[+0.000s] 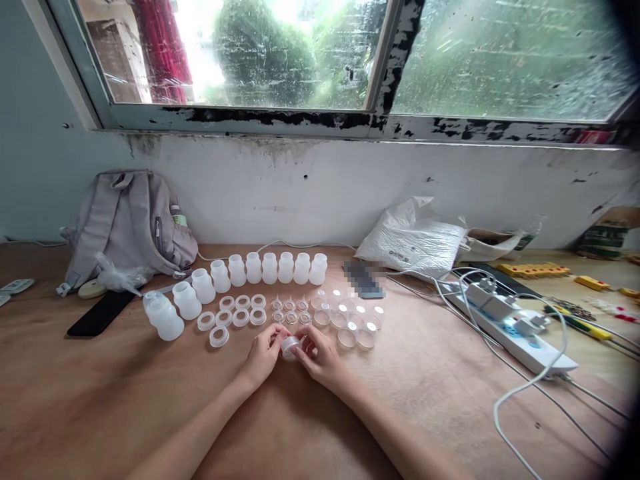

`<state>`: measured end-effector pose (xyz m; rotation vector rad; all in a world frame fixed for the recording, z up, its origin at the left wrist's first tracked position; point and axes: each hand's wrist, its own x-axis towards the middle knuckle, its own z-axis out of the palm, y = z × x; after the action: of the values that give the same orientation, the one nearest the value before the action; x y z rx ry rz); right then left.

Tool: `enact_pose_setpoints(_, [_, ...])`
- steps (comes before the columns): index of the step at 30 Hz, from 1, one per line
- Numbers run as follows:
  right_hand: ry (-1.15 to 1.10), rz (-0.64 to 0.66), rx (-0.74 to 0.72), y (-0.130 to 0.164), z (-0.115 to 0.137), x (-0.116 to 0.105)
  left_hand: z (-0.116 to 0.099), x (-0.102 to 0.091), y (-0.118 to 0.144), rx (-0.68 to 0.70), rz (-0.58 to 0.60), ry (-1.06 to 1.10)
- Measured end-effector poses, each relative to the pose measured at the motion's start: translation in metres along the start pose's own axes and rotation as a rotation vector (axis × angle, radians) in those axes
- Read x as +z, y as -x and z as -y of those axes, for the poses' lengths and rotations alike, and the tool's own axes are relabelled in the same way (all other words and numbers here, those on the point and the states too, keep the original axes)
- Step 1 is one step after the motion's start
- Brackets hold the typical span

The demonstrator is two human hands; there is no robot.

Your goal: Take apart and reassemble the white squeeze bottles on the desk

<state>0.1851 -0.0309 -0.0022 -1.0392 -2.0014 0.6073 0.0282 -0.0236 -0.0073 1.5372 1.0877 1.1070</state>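
Observation:
My left hand and my right hand meet at the middle of the table, fingers closed round a translucent collar ring from both sides. What sits inside the ring is too small to make out. Just beyond my fingers are several clear bottle teats in two short rows. Left of these lie several loose collar rings. To the right, clear round caps are grouped in rows. A curved row of frosted white baby bottles stands behind; the leftmost bottle has a clear cap on top.
A grey backpack and a black phone are at the left. A partly blurred flat object lies near a silver bag. At the right, a white power strip trails cables across the table.

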Motion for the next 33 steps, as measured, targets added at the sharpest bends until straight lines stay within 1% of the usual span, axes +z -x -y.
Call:
enact_pose_setpoints(3, [0.003,0.009,0.007,-0.001,-0.002,0.003,0.003,0.003,0.0,-0.062,0.015,0.095])
enact_pose_setpoints(5, [0.02,-0.055,0.022,-0.003,-0.003,0.003,0.001,0.004,0.001,-0.105,0.043,0.155])
enact_pose_setpoints(7, [0.027,-0.128,0.063,-0.005,-0.005,0.003,-0.005,0.005,0.004,-0.119,0.087,0.174])
enact_pose_setpoints(9, [0.014,-0.162,0.123,-0.006,-0.006,0.002,-0.012,0.006,0.009,-0.064,0.131,0.078])
enact_pose_setpoints(12, [-0.044,-0.142,0.212,-0.007,-0.008,0.0,-0.017,0.007,0.017,0.099,0.152,-0.201])
enact_pose_setpoints(14, [-0.081,-0.134,0.243,-0.006,-0.009,0.001,-0.017,0.008,0.021,0.176,0.153,-0.333])
enact_pose_setpoints(18, [-0.092,-0.154,0.239,-0.006,-0.009,0.004,-0.014,0.008,0.022,0.235,0.163,-0.46])
enact_pose_setpoints(26, [-0.107,-0.154,0.241,-0.008,-0.01,0.006,-0.018,0.006,0.022,0.273,0.184,-0.536])
enact_pose_setpoints(30, [-0.101,-0.152,0.227,-0.009,-0.009,0.005,-0.014,0.009,0.018,0.215,0.125,-0.504])
enact_pose_setpoints(33, [-0.156,-0.113,0.194,-0.009,-0.003,0.003,-0.011,0.01,0.015,0.192,0.071,-0.445])
